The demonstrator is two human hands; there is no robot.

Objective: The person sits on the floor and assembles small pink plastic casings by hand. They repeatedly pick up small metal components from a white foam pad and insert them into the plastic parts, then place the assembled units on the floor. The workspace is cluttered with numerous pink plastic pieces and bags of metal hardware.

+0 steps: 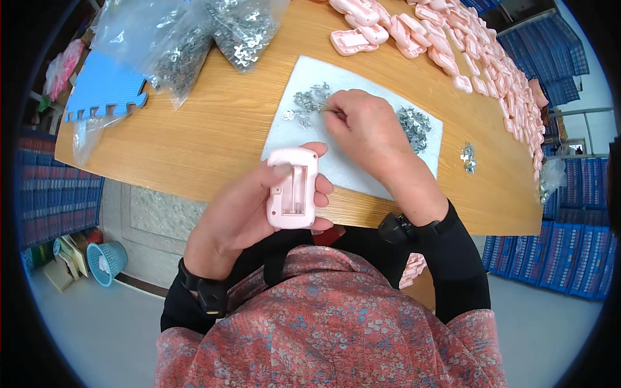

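Observation:
My left hand is closed around a pale pink plastic casing, held just off the table's near edge. The casing has a long open battery compartment facing up, and my thumb lies over its upper left side. Over a white foam sheet, my right hand is closed in a pinch; whatever is between its fingertips is too small to name. Its fingers are beside a loose scatter of small metal contact pieces. A denser pile of metal pieces lies to the right of that hand.
Many pink casings are heaped along the table's far right side. Clear bags of metal pieces lie at the far left, near a blue foam mat. A few metal pieces sit right of the sheet. Blue crates stand beyond.

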